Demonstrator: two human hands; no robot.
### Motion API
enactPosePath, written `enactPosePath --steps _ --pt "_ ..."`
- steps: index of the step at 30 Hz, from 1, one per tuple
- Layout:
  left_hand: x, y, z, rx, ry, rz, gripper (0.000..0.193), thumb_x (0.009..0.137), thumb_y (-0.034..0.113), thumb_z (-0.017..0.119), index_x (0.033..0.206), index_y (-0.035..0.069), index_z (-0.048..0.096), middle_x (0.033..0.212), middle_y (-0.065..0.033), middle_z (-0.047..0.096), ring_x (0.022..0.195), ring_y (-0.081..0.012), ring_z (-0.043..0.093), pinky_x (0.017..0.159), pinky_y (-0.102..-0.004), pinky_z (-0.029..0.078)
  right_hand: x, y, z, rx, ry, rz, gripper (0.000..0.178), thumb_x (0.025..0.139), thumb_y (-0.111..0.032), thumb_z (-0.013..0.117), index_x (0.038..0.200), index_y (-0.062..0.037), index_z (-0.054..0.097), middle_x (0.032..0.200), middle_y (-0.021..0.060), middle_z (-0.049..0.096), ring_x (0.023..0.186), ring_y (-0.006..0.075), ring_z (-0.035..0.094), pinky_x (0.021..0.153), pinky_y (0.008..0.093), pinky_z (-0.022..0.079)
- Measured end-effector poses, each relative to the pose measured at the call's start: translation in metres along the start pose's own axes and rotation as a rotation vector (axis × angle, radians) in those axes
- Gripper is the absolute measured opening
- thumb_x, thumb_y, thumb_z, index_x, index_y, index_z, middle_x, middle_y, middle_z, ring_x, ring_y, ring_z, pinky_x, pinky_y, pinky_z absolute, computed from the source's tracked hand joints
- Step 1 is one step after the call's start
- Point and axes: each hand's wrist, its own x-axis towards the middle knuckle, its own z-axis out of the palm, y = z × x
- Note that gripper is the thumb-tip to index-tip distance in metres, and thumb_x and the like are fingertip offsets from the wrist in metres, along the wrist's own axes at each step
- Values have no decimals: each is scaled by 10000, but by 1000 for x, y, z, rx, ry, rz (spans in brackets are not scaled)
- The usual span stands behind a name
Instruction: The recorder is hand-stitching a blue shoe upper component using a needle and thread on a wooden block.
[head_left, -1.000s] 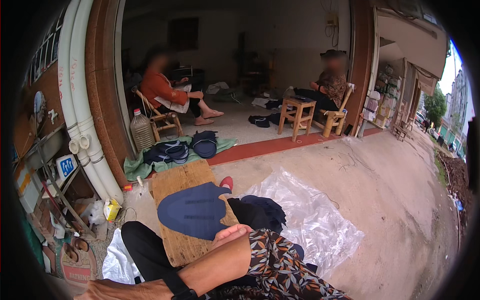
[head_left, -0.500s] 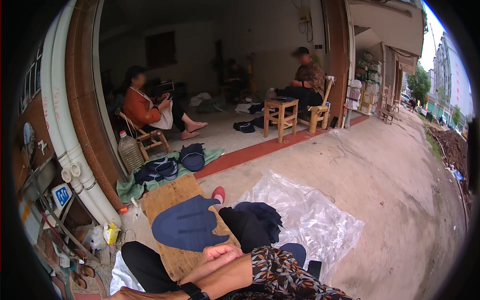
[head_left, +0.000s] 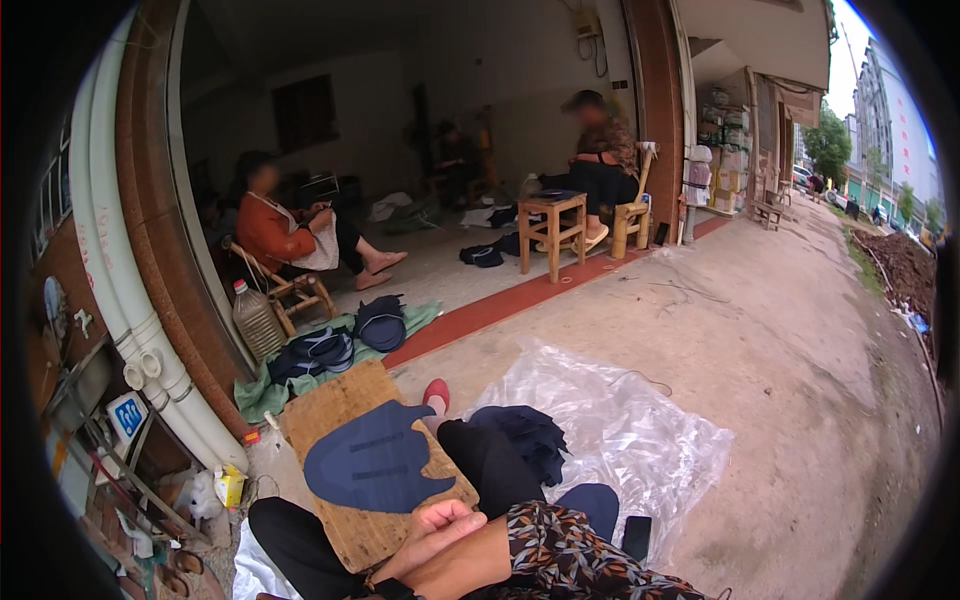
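A dark blue cut fabric piece point(head_left: 365, 458), rounded on one side and notched on the other, with two darker strips, lies flat on a worn wooden board point(head_left: 350, 540) across my lap. My forearms cross at the board's near end. My left hand point(head_left: 440, 525) rests beside my right forearm, fingers curled in and nothing visible in them; it does not touch the fabric. My right arm, in a leaf-patterned sleeve point(head_left: 585, 550), reaches left to a dark wristband point(head_left: 395, 590); the hand beyond it is out of sight.
Dark blue fabric pieces point(head_left: 525, 440) lie on a clear plastic sheet point(head_left: 660, 440); a black phone point(head_left: 636, 537) is beside my leg. Bundles on green cloth point(head_left: 265, 395), a large plastic jug point(head_left: 257, 322), a wooden stool point(head_left: 552, 235) and seated people are ahead. White pipes point(head_left: 135, 270) stand left.
The view has shifted slightly. My left hand and the crossed forearms sit a little lower, while the fabric stays on the board. The seated person at right has changed posture.
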Motion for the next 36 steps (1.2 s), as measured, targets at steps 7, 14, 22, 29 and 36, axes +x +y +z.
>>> enactPosePath --steps 7,14,22,29,36 --pt "-3 5 21 -261 33 -62 204 1039 228 615 1013 34 673 980 5 679 852 -32 611 751 -203 487 0 4 6 12 22 -29 455 1074 -395 430 1005 -24 684 613 62 618 569 148 600 571 335 468" --pt "-13 -5 1 -51 85 41 245 1045 244 602 969 16 651 892 -38 683 806 -87 627 743 -252 507 -1 4 6 15 8 -68 471 1079 -392 416 1004 -14 688 621 62 634 582 158 618 593 327 476" --pt "-80 -10 -91 -99 547 941 366 1067 296 543 772 81 524 642 -22 505 549 -120 484 510 -255 409 -55 -7 -83 -363 302 -50 310 1030 -250 425 904 -11 576 601 86 566 480 203 522 529 336 405" --pt "-147 -52 -195 1366 713 160 327 846 290 758 776 -18 675 740 -176 641 651 -344 639 636 -435 542 -221 10 -168 -726 848 381 511 1107 -382 326 1049 6 653 654 57 588 641 144 584 653 308 475" --pt "-73 -123 -242 1399 147 -501 459 808 335 718 1202 100 706 1263 -193 680 1150 -388 654 972 -435 522 -300 70 -172 -795 942 664 479 1092 -353 385 987 12 677 665 106 649 653 221 665 642 362 509"
